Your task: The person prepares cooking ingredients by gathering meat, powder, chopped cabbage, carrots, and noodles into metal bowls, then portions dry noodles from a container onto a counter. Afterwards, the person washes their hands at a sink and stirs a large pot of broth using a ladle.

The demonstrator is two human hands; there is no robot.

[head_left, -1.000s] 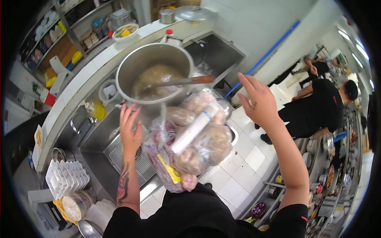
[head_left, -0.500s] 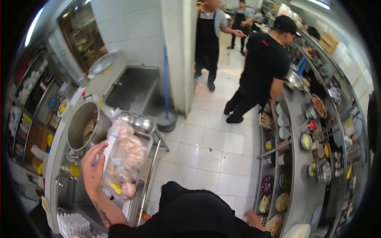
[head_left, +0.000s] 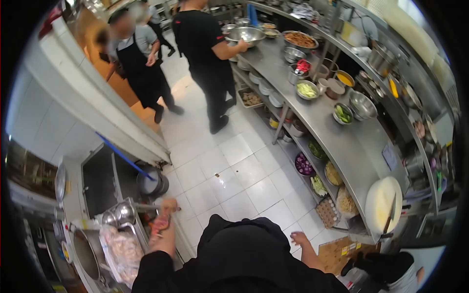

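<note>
My left hand (head_left: 168, 205) hangs beside the sink counter, right of a tray (head_left: 142, 238) of bagged raw meat, apparently chicken (head_left: 121, 249). That hand is blurred, and I cannot make out its fingers. A tattoo marks the forearm below it. My right hand (head_left: 299, 238) hangs over the floor at my right side, fingers loosely apart, with nothing in it. Two metal bowls (head_left: 124, 213) sit just beyond the tray, and a large pot (head_left: 85, 256) stands to its left.
A steel prep counter (head_left: 337, 151) on the right carries bowls of food, a round white cutting board (head_left: 383, 205) and a knife (head_left: 390, 217). A bucket (head_left: 154, 183) with a blue pole stands by the sink. A person in black (head_left: 202, 53) holds a metal bowl; others stand behind.
My view has swung right toward the prep counter. My left hand has left the bagged meat and moved right. The person in black now has a hand on a metal bowl.
</note>
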